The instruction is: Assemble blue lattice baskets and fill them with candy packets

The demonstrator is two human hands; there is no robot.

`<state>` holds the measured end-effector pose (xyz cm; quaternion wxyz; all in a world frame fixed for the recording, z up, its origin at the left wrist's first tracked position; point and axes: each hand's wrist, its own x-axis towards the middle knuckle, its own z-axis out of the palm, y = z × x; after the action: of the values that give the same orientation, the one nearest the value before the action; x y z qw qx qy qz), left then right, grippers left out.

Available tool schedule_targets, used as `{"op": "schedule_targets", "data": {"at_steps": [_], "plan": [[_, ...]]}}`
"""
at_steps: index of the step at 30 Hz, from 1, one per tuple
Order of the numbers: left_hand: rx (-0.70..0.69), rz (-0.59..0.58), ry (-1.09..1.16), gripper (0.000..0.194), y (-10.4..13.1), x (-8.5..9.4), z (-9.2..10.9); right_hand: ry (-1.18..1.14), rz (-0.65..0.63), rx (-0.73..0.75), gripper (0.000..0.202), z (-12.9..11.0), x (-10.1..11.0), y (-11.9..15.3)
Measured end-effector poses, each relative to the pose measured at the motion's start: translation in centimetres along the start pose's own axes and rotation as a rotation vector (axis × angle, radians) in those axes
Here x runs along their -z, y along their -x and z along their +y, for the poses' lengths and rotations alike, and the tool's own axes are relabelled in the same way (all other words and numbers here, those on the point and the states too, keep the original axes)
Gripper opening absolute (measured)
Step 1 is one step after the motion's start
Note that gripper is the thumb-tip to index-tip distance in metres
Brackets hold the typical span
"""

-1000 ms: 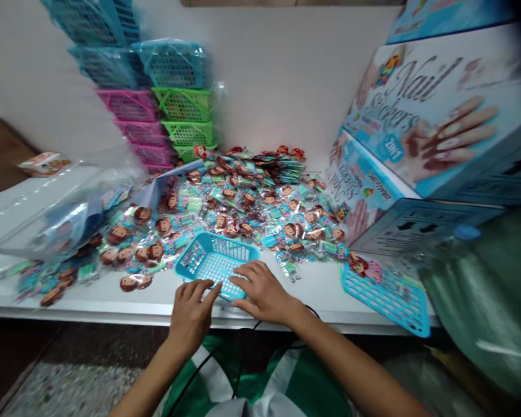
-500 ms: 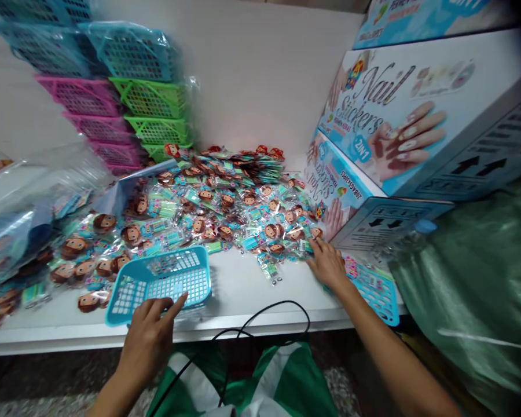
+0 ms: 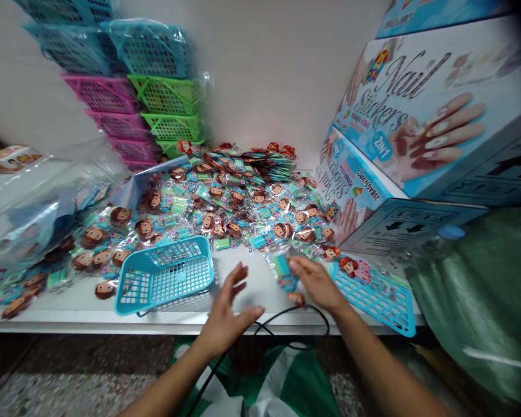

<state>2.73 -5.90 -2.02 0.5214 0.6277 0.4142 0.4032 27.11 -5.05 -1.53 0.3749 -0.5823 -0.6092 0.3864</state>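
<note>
Right hand (image 3: 319, 284): fingertips pressed together, pinching a clear-wrapped packet (image 3: 280, 267) by its right side. The packet is raised slightly aslant before the pile, its brown-haired printed head toward the worker; print on it blurred. Right forearm (image 3: 382, 353) runs in from lower right, wrist roughly straight, back of the hand upward.

Left hand (image 3: 228, 315): nothing held; fingers extended up and forward, thumb spread wide toward the right hand. Left forearm (image 3: 173, 376) slants in from lower left. Just left of this hand, apart from it, a blue mesh basket (image 3: 181, 279) sits on the white table (image 3: 243, 263), open side up.

Beyond the fingers: a pile of similar packets (image 3: 217, 223) spreads across the table. Right of the right hand lies a blue perforated panel (image 3: 375, 301), with a red-haired, pink-dressed figure (image 3: 355, 269) on it.

Labels: upper carton (image 3: 425, 110) reads "Nail Stickers", "2IN1", "PERMEN KERAS"; up arrows on its side. Lower carton (image 3: 360, 182) repeats "Nail Stickers", inverted; down arrows on its flap. Its "30PCS" is legible, adjoining characters less so.

Back left: stacked blue, pink and green baskets (image 3: 165, 95) in clear plastic.
</note>
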Motion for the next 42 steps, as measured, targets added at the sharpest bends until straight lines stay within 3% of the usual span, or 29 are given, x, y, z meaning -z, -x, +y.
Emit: {"op": "schedule_targets", "data": {"at_steps": [2,3,5,8,11,14,17,20,23,26,28,32,35,38,42], "plan": [[0.206,-0.104,0.431,0.064,-2.2,-2.9,-1.3,-0.081,-0.13,0.026,0.037,-1.2,-2.9,0.5],[0.307,-0.091,0.589,0.059,-3.0,-3.7,-1.9,-0.061,-0.121,0.03,0.038,-1.2,-3.8,0.6],[0.511,-0.004,0.786,0.048,-3.8,-4.2,-3.1,0.084,0.052,0.017,0.036,-0.5,-4.5,0.0],[0.723,0.105,0.846,0.034,-3.7,-3.6,-4.2,0.41,0.33,0.057,0.033,1.7,-3.5,-2.2],[0.788,0.083,0.843,0.024,-3.2,-2.7,-4.6,0.49,0.317,0.1,0.022,2.7,-1.7,-4.6],[0.862,-0.008,0.869,0.024,-3.5,-2.2,-4.5,0.426,0.323,0.108,0.026,1.3,-0.2,-5.2],[0.92,-0.144,0.981,0.047,-4.4,-2.0,-4.4,0.364,0.203,0.266,0.025,-1.2,-0.2,-3.2],[0.886,-0.218,1.152,0.065,-5.0,-2.2,-4.5,0.424,-0.127,0.546,0.027,-2.5,-1.9,0.2],[0.865,-0.16,1.138,0.045,-5.1,-2.6,-4.6,0.552,-0.353,0.695,0.032,-2.4,-4.2,3.2],[0.844,-0.076,1.079,0.019,-5.0,-2.9,-4.6,0.62,-0.336,0.693,0.034,-2.5,-5.6,4.8],[0.811,-0.024,1.06,0.015,-4.9,-2.8,-4.8,0.587,-0.306,0.662,0.031,-2.8,-5.7,4.9],[0.765,0.082,1.026,0.016,-4.6,-2.3,-5.7,0.471,-0.221,0.522,0.027,-2.1,-4.9,1.5],[0.727,0.136,1.02,0.021,-4.1,-1.6,-6.2,0.782,-0.042,0.397,0.032,0.2,-4.2,-4.1],[0.701,0.169,1.018,0.022,-3.6,-1.0,-6.0,1.08,-0.115,0.367,0.039,2.1,-3.7,-9.7],[0.658,0.181,1.045,0.021,-3.4,-0.4,-4.7,1.082,-0.164,0.41,0.03,1.9,-2.4,-13.4]]}}
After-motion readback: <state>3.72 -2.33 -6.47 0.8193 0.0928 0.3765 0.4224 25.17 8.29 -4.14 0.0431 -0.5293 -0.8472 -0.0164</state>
